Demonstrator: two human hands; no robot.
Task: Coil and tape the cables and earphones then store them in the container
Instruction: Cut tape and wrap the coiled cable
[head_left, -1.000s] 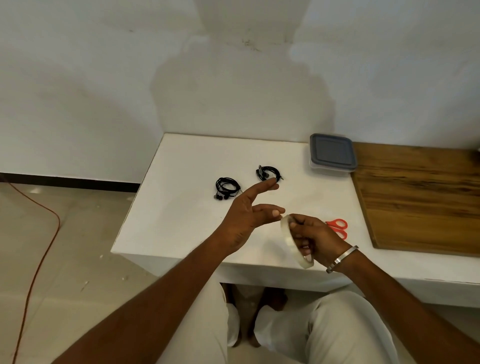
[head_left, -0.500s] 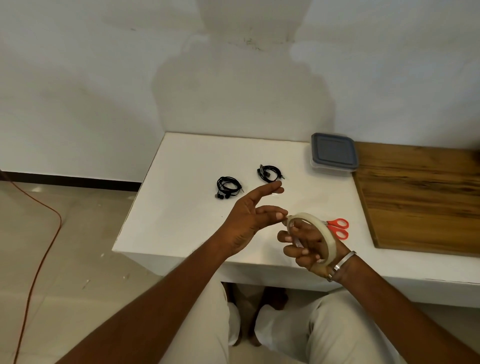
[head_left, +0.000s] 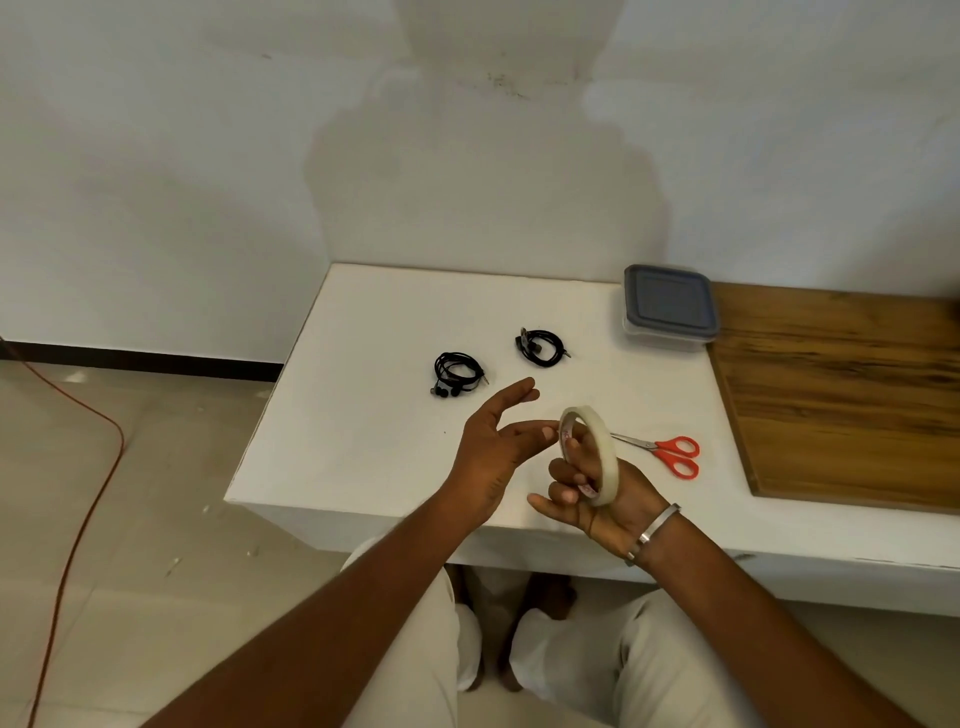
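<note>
White tabletop (head_left: 363, 441) against pale wall; wooden board (head_left: 841, 395) on its right part. Right hand (head_left: 597, 499): fingers passed through roll of translucent adhesive tape (head_left: 592, 457), curled on it, held above near edge. Left hand (head_left: 493, 447): fingers spread apart, thumb tip touching roll's rim. Two coiled black earphone bundles (head_left: 457, 374) (head_left: 541, 347) lay apart beyond hands. Clear container with grey lid (head_left: 670, 306), lid on, at far edge. Red-handled scissors (head_left: 670, 453) right of roll.

Right hand (head_left: 597, 493) curled palm-up, left hand (head_left: 498, 447) spread, fingertips meeting it.
</note>
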